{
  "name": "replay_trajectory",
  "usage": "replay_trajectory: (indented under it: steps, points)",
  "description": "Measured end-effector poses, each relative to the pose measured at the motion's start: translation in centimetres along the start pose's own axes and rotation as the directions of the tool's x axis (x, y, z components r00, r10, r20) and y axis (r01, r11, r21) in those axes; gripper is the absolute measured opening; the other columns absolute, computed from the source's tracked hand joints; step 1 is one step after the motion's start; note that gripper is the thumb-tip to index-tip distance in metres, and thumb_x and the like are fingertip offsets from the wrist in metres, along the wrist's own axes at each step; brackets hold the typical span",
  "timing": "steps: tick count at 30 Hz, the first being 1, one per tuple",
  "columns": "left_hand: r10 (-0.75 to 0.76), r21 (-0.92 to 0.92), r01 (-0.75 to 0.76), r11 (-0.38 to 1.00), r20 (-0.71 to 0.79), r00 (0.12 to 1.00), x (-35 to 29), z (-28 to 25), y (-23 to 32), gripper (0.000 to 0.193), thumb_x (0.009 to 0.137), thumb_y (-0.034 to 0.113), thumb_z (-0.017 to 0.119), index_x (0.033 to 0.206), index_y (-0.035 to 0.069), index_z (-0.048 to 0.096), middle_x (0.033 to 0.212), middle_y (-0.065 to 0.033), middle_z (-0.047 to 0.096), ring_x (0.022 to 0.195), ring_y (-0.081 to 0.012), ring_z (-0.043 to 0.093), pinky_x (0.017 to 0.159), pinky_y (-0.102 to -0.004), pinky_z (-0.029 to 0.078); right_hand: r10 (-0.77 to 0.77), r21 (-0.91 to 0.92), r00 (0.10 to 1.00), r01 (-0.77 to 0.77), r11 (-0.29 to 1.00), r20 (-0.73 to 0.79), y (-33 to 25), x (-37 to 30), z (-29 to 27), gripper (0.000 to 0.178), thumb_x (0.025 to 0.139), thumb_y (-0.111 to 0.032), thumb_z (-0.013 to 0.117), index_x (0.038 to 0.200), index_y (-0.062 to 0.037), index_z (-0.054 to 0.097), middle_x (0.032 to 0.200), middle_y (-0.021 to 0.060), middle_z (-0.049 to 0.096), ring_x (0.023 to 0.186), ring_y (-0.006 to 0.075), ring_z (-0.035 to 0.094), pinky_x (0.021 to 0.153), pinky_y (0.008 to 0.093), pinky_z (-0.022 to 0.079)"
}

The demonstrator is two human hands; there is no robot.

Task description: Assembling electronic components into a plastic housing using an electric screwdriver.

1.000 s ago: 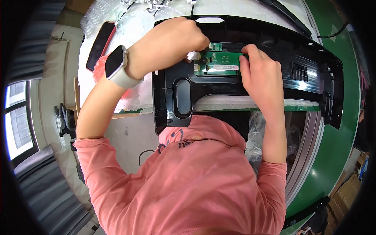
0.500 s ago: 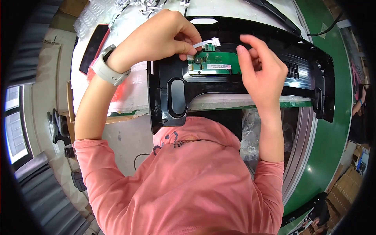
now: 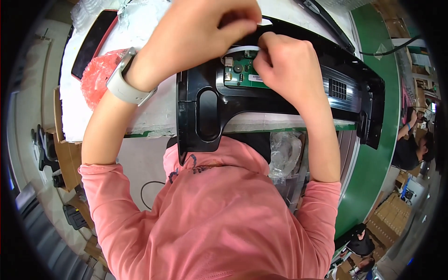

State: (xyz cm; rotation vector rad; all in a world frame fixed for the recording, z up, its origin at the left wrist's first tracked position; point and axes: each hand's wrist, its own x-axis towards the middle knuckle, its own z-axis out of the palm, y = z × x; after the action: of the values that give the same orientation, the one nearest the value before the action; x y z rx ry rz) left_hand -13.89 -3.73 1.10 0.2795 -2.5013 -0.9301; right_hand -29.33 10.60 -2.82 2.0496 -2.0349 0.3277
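Note:
A long black plastic housing (image 3: 261, 101) lies at the table's near edge, its front overhanging toward my body. In its recess sits a green circuit board (image 3: 237, 78) with a white label. A white cable (image 3: 242, 48) arcs from the board's left end to the fingertips of my right hand (image 3: 294, 67), which is closed on it over the board; its connector end is hidden. My left hand (image 3: 198, 35) hovers above the housing's far rim, thumb and fingers pinched together; whatever may be between them is hidden.
Left of the housing, red bubble wrap (image 3: 100, 77) and a dark red-edged panel (image 3: 94, 44) lie on the white table covering (image 3: 70, 105). Another black strip-shaped part (image 3: 326, 21) lies at the far right, beside a green surface (image 3: 380, 98). Other people (image 3: 410, 147) are farther right.
My left hand has left the cable's left end and moved up and right. My right hand has moved left and closed on the cable's free end, which has come down toward the board.

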Motion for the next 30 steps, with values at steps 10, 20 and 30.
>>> replay_trajectory:
  steps: [10, 20, 30]
  points:
    - [-0.115, -0.18, 0.069, 0.981, -0.258, 0.959, -0.5, 0.5, -2.4, 0.011, 0.083, 0.007, 0.065, 0.09, -0.001, 0.068, 0.077, -0.013, 0.066, 0.067, -0.0217, 0.064, 0.062, -0.0301, 0.05, 0.146, 0.581, 0.988, -0.094, 0.808, -0.042, -0.5, 0.7, 1.4, 0.006, 0.084, 0.001, 0.062, 0.089, 0.001, 0.065, 0.068, 0.0023, 0.061, 0.057, 0.0049, 0.055, 0.051, 0.0182, 0.042]
    - [-0.208, -0.309, 0.173, 0.935, -0.082, 0.975, -0.9, 0.1, -2.9, 0.019, 0.085, 0.013, 0.065, 0.092, -0.005, 0.066, 0.078, -0.015, 0.068, 0.072, -0.0184, 0.065, 0.069, -0.0306, 0.051, 0.157, 0.549, 0.985, -0.094, 0.83, -0.069, -0.8, 0.6, 1.6, 0.005, 0.085, 0.001, 0.062, 0.089, 0.0012, 0.064, 0.069, 0.0025, 0.062, 0.056, 0.0058, 0.055, 0.051, 0.02, 0.042]
    - [-0.175, -0.266, 0.153, 0.952, -0.06, 0.983, -0.7, 0.1, -2.6, 0.022, 0.084, 0.013, 0.067, 0.095, -0.006, 0.068, 0.078, -0.0161, 0.069, 0.072, -0.0187, 0.066, 0.071, -0.0304, 0.051, 0.121, 0.421, 0.993, -0.106, 0.901, -0.01, -0.7, 0.5, 1.3, 0.006, 0.086, -0.004, 0.065, 0.09, 0.0002, 0.064, 0.068, 0.0047, 0.061, 0.054, 0.0096, 0.055, 0.05, 0.0244, 0.043]
